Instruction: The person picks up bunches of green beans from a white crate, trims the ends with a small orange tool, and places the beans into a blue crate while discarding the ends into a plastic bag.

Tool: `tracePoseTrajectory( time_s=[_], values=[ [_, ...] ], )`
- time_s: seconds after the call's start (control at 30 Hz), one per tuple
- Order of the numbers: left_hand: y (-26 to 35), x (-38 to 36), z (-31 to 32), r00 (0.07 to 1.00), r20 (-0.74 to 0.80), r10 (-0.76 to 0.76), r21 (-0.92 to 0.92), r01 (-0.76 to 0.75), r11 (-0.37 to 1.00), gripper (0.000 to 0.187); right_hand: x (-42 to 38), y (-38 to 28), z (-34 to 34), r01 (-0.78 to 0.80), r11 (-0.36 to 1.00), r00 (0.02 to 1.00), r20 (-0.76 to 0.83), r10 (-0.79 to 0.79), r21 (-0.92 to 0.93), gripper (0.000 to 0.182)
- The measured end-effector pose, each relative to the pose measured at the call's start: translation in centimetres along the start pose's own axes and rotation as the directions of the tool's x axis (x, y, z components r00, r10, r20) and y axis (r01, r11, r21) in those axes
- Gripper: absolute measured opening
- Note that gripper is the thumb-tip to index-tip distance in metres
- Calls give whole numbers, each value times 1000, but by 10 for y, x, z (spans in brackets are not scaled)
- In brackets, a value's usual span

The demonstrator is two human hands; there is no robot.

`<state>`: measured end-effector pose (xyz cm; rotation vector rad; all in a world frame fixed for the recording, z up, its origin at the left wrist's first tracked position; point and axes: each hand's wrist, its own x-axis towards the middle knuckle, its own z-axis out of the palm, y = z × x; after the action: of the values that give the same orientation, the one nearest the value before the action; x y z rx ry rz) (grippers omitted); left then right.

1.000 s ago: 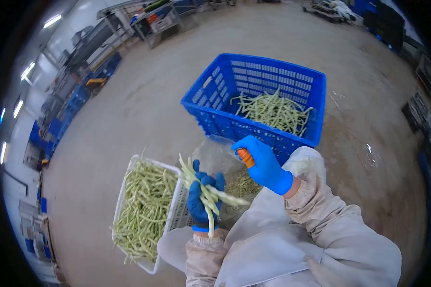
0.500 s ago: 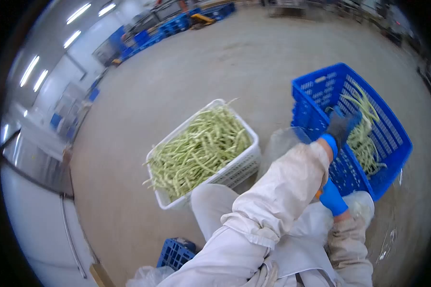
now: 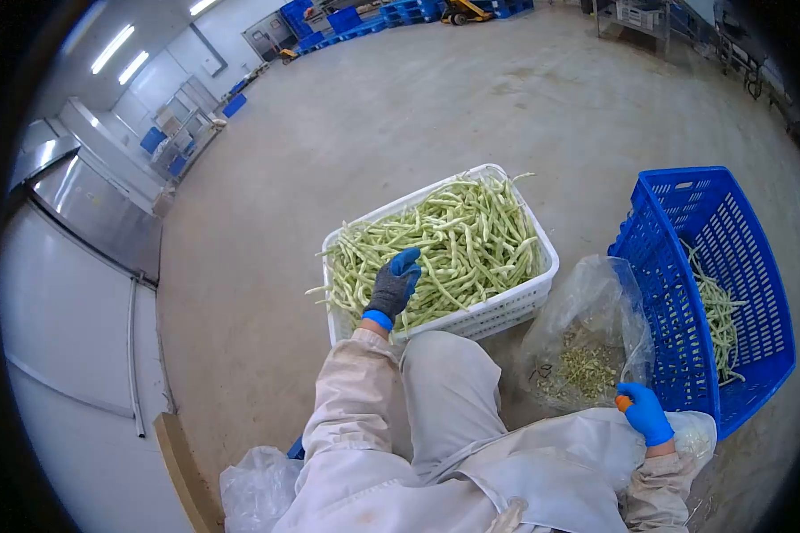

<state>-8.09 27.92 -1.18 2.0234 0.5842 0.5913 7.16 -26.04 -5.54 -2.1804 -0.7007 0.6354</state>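
Note:
My left hand [image 3: 395, 286], in a grey and blue glove, is over the near left part of a white crate [image 3: 507, 311] heaped with long green beans [image 3: 458, 244]. Its fingers are slightly bent and apart, with nothing visible in them. My right hand [image 3: 646, 416], in a blue glove, is closed around a small knife with an orange handle [image 3: 624, 403], beside my right knee. The thin blade points up in front of a clear plastic bag [image 3: 587, 302] holding chopped bean bits. To the right, a blue crate [image 3: 680, 293] holds more long beans [image 3: 718, 320].
Another clear plastic bag [image 3: 260, 489] lies at my lower left, by a wooden board [image 3: 187, 475]. A white wall panel [image 3: 71, 355] with a metal rail runs along the left. Blue pallets [image 3: 409, 11] and a yellow pallet jack [image 3: 465, 11] are at the far side.
My left hand has moved from the blue crate, where long beans were at its fingers, left to the white crate. Those beans now lie in the blue crate. The view has shifted.

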Motion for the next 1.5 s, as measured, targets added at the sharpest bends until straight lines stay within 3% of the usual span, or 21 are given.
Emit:
tracePoseTrajectory(
  time_s=[0.07,0.1,0.17,0.2,0.27,0.53,0.6,0.73,0.8,0.87,0.93,1.0,1.13,1.2,1.27,1.3,1.33,1.4,1.43,1.47,1.5],
  values=[
    [33,3,0,975,150,-162,44,158,987,34,5,0,4,-28,1000,999,42,29,-14,26],
    [17,11,8,974,156,-164,34,160,986,34,7,1,7,-37,999,999,39,38,-23,26],
    [-1,27,29,962,255,95,471,-209,857,45,12,5,12,-53,996,997,47,57,-75,23],
    [3,31,37,942,313,-120,614,-104,783,62,13,5,13,-60,995,997,40,63,-83,23],
    [22,31,52,917,206,-341,908,-49,417,79,15,7,13,-147,985,985,77,153,-89,24],
    [20,38,43,824,181,-537,950,-6,311,96,16,18,16,-152,979,984,78,163,-134,26],
    [21,43,53,808,73,-584,940,140,310,100,17,17,18,-164,976,981,83,177,-140,26],
    [15,51,82,788,-5,-616,971,152,187,110,21,14,19,-88,987,991,90,101,-134,27],
    [6,62,70,765,29,-643,954,172,247,112,21,11,18,-76,987,993,81,88,-141,27],
    [-25,73,43,709,373,-599,887,-84,453,109,21,10,18,-79,987,991,99,94,-139,27],
    [-28,68,13,749,496,-439,779,-161,606,100,21,4,16,-91,988,990,93,103,-125,27],
    [-33,61,2,798,440,-412,748,-72,660,84,20,-4,16,-106,988,989,88,117,-114,28],
    [-35,61,-23,862,415,-290,719,-116,685,64,21,-11,13,-79,990,993,77,88,-113,27],
    [-17,61,-42,890,355,-286,644,-10,765,45,21,-9,15,-58,992,995,71,66,-111,27],
    [10,65,-57,946,299,-130,684,-117,720,41,21,-6,16,-54,994,997,51,59,-99,27],
    [23,65,-62,930,365,32,607,-264,750,42,21,-7,16,-54,994,997,58,59,-96,27],
    [28,65,-60,932,363,27,611,-260,748,42,22,-10,15,-49,994,996,64,55,-98,27],
    [34,63,-39,891,435,128,376,-309,873,51,24,-10,16,-44,994,996,68,51,-101,27],
    [14,64,-27,836,468,288,398,-490,775,53,25,-8,17,-36,995,997,60,42,-98,26],
    [9,61,-12,856,512,-69,456,-203,867,52,26,-7,19,-30,995,998,51,35,-95,26],
    [-4,57,6,849,509,-141,583,-220,782,55,26,-5,20,-31,995,998,44,36,-97,26]
  ],
)
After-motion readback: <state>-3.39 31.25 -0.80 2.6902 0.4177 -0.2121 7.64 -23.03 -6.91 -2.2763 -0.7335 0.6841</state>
